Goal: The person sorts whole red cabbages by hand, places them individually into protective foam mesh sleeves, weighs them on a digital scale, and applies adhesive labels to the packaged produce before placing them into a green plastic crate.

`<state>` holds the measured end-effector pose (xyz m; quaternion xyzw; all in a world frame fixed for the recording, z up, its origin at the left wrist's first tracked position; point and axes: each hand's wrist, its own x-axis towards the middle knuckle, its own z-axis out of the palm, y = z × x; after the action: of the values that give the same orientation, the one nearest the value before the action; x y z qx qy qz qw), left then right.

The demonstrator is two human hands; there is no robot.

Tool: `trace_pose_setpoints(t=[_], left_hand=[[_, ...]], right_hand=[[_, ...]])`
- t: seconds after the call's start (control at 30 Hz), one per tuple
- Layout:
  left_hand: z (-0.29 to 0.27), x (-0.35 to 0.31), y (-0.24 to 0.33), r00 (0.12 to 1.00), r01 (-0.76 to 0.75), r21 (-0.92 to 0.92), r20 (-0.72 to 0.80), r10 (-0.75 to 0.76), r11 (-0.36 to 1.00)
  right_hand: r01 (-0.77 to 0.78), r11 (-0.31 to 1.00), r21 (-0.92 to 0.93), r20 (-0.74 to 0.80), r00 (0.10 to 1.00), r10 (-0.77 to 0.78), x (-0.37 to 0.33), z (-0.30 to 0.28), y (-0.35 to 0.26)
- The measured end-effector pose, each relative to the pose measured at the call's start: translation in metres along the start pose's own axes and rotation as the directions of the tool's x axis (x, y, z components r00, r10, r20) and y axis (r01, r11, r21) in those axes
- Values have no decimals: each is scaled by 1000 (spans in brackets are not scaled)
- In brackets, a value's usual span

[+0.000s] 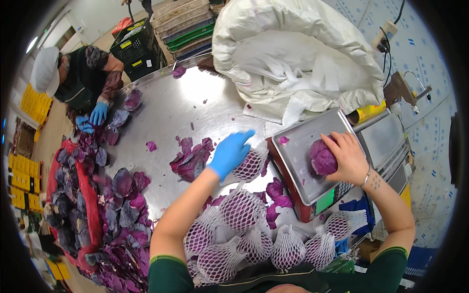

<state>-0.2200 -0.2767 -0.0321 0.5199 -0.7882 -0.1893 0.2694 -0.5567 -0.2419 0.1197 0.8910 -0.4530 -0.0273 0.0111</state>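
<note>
A red crate (90, 205) at the table's left edge brims with discarded purple outer leaves, more of them spilling across the steel table (161, 117), where a co-worker's blue-gloved hands (95, 117) rest among more leaves at the far corner. Nearer the middle lies a loose heap of leaf trimmings (190, 158). The person's left hand (229, 152), in a blue glove, reaches out flat and loosely open over a red cabbage in white foam netting (251, 163), touching or just above it; a firm grasp cannot be told. In front of the person sits a cluster of netted cabbages (244, 229), which suggests a good share of the sleeving is done. To the right, the bare right hand (347, 156) is wrapped around an un-netted red cabbage (322, 157) resting on the tray of a weighing scale (298, 156); judged from this, that head has yet to be sleeved. Behind the scale slumps a big white sack (293, 49), its contents hidden; stacked crates (185, 24) stand beyond the table.
</note>
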Motion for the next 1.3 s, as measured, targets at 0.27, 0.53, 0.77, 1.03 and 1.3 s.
trace_pose_setpoints(t=[0.27, 0.53, 0.77, 1.03, 1.3], left_hand=[[136, 142, -102, 895, -78, 384, -380, 235, 920], [-71, -4, -19, 910, 410, 234, -171, -378, 881], [-81, -263, 179, 881, 425, -497, 417, -222, 756], [-74, -337, 226, 740, 434, -721, -57, -671, 540], [-123, -303, 249, 842, 34, 107, -539, 29, 994]], right_hand=[[-18, 979, 201, -73, 997, 33, 5, 9, -22], [140, 727, 672, -196, 981, -7, -52, -13, -77], [-120, -562, 818, 118, 992, -41, -47, 67, -214], [119, -54, 991, -121, 992, -42, -106, 40, -285], [53, 40, 998, -55, 997, 52, -141, 40, -251]])
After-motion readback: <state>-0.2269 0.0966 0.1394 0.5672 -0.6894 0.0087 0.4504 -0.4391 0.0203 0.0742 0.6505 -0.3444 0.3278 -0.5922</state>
